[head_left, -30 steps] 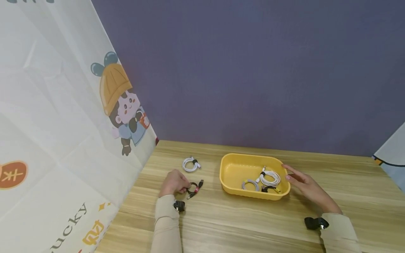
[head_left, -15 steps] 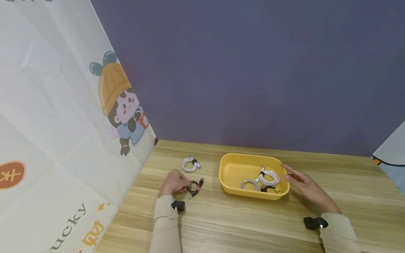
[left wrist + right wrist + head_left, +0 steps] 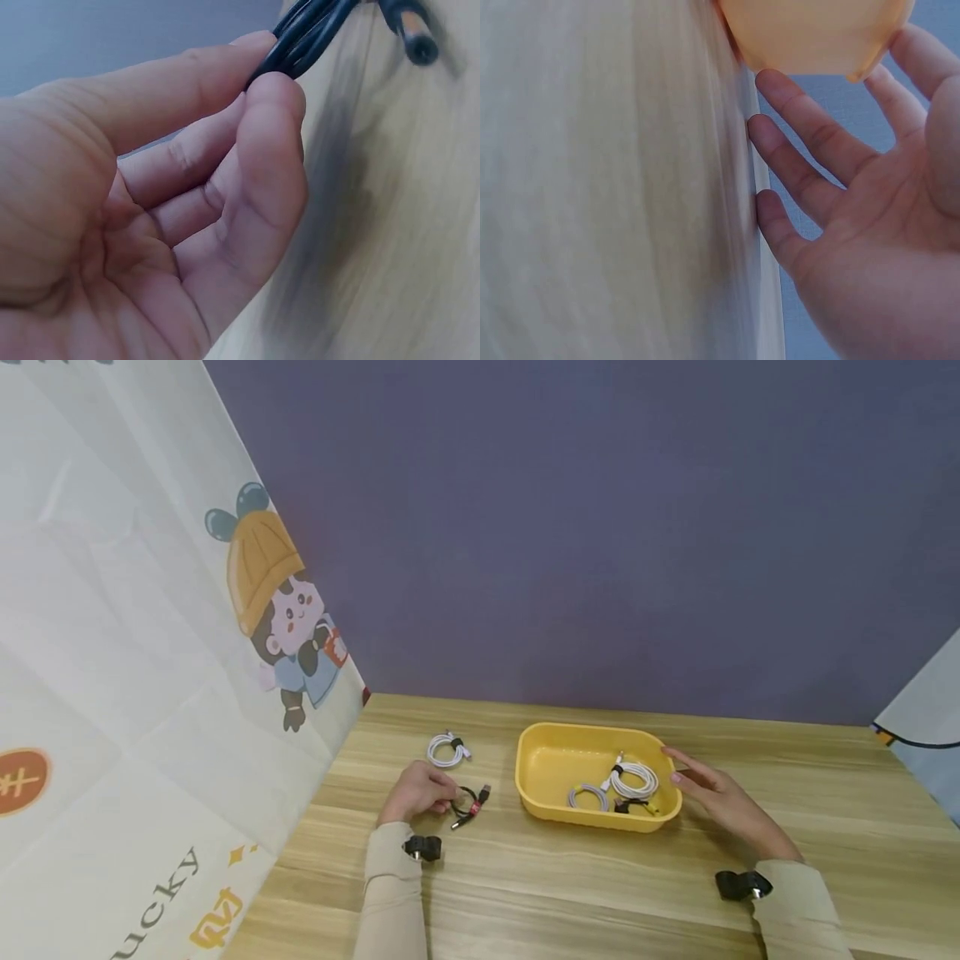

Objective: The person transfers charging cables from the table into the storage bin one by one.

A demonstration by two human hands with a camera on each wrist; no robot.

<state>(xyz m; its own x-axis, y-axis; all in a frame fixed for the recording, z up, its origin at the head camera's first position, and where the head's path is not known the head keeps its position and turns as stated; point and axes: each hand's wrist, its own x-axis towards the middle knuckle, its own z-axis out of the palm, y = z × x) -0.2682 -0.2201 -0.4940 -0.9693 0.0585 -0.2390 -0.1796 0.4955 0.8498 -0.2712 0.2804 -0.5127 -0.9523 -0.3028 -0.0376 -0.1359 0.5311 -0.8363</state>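
Note:
My left hand (image 3: 420, 792) pinches a coiled black USB cable (image 3: 467, 810) between thumb and fingertips; a pink-red tie binds the coil. In the left wrist view the black strands (image 3: 311, 34) come out past the fingertips, and one plug hangs over the wood. My right hand (image 3: 723, 802) has its fingers spread against the right end of a yellow plastic basket (image 3: 555, 814), at the rim. Inside that basket lie a white coiled cable (image 3: 635, 781), a grey coiled cable (image 3: 588, 797) and a small black cable with yellow (image 3: 636, 807).
Behind my left hand a white coiled cable (image 3: 447, 750) with a black tie lies on the wooden table (image 3: 570, 885). A blue-grey panel (image 3: 585, 543) stands along the back edge. On the left hangs a white printed sheet (image 3: 150, 652).
The black cable, pinched in my left hand, has shifted slightly right and turned a little. My right hand stays at the basket's end. The whole head view has drifted slightly.

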